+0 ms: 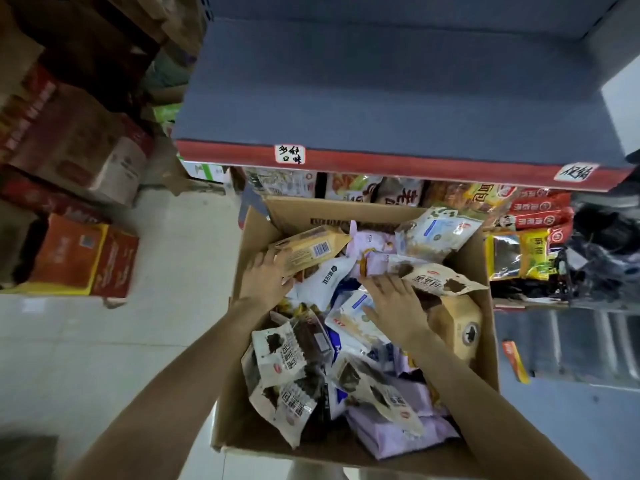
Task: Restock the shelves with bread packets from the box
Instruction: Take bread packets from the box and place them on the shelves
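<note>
Both hands in box (258, 233); left hand (265, 277) grips tan packet (306, 249).

The light was dim and bluish around me, with soft shadows. The wide lens bent the edges, and the corners looked blurred and murky.

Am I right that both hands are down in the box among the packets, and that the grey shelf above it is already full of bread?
Not quite: the head view shows the grey shelf bare, with no bread on it. The rest holds: the left hand and right hand are both down in the box among the packets.
</note>
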{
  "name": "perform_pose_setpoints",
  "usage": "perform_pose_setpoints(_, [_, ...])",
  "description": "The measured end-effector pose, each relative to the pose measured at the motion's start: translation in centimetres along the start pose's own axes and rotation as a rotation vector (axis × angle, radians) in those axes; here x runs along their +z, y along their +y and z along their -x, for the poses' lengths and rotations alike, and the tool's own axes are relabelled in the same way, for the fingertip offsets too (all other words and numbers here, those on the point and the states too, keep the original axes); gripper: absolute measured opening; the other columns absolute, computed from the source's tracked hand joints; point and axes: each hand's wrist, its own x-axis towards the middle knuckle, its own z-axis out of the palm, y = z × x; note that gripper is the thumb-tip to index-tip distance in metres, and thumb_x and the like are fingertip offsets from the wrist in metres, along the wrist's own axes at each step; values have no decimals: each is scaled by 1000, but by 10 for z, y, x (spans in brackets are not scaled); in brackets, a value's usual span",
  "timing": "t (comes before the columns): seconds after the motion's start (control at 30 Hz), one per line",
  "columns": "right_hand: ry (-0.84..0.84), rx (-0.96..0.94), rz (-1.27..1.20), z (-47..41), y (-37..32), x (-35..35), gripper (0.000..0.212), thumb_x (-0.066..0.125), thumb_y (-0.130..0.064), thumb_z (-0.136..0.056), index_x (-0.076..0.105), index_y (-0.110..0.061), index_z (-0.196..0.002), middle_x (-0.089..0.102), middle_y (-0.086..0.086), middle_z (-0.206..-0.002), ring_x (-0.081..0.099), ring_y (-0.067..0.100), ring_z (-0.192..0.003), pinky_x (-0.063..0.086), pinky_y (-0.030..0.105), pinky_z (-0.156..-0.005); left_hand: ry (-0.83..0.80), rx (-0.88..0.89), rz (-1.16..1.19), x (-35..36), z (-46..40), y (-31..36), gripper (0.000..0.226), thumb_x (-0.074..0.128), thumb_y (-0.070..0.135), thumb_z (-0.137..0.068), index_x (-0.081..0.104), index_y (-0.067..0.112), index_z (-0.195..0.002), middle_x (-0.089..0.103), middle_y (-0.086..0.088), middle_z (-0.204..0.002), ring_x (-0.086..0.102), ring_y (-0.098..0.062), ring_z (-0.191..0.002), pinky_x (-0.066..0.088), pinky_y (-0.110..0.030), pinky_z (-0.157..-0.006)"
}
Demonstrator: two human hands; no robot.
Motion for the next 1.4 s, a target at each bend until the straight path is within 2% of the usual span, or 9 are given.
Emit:
perform_pose_setpoints(0.2, [113,31,27,1,17,32,70,81,-35,-68,45,-16,-125,65,13,-100,63,34,-90,52,42,-85,-46,56,-101,33,-49,-1,69,65,32,-81,32,16,-141,42,-13,-135,42,-34,-120,36,-45,-98])
perform_pose_setpoints(0.37, [173,26,44,-2,19,45,66,77,-35,-72,46,-15,-127,63,14,-105,60,35,-96,49,44,-88,-143,132,-206,45,-71,-6,88,67,41,-79,15,21,-148,37,-9,-141,45,-33,-120,34,-46,-103])
perform_pose_setpoints(0.47, [198,34,40,-2,18,48,65,77,-33,-72,46,-14,-125,63,15,-103,61,35,-94,48,45,-87,-190,198,-239,40,-74,-3,94,70,36,-78,10,19,-149,36,-12,-138,47,-35,-115,43,-47,-91])
perform_pose_setpoints(0.7, [181,48,32,0,14,39,60,78,-30,-70,56,-10,-123,63,17,-101,60,36,-94,49,45,-86,-181,77,-18,16,-54,2,82,70,39,-74,26,19,-140,51,-13,-125,56,-37,-105,48,-43,-80])
perform_pose_setpoints(0.9, [123,68,-75,6,10,30,52,84,-20,-64,59,-12,-110,63,14,-97,61,35,-88,52,41,-79,-234,-74,202,11,0,-8,87,66,46,-78,14,25,-145,57,-9,-125,62,-33,-101,49,-39,-81])
perform_pose_setpoints(1.0, [141,84,-141,21,6,24,61,77,-13,-71,51,-15,-125,59,16,-113,58,36,-102,51,44,-84,-259,-112,292,21,27,-2,92,64,41,-81,3,24,-148,50,-11,-134,59,-35,-108,48,-43,-87])
perform_pose_setpoints(1.1, [246,143,-193,48,8,15,59,67,-11,-78,46,-18,-133,54,12,-127,53,31,-112,46,41,-89,-247,-182,342,29,33,13,99,65,43,-82,-4,21,-149,39,-15,-139,55,-37,-112,45,-45,-87])
perform_pose_setpoints(1.23, [414,382,-161,94,33,14,40,52,-7,-79,57,-6,-119,60,14,-116,54,33,-104,42,40,-85,-147,-211,309,34,27,29,105,73,39,-77,-1,20,-149,40,-17,-132,53,-40,-110,45,-48,-84])
perform_pose_setpoints(1.4, [-46,278,-2,96,88,12,76,57,11,-71,38,-14,-141,45,11,-140,38,32,-131,40,47,-101,-186,-89,223,22,29,42,101,72,38,-78,1,29,-149,44,-13,-134,54,-36,-112,46,-46,-86])
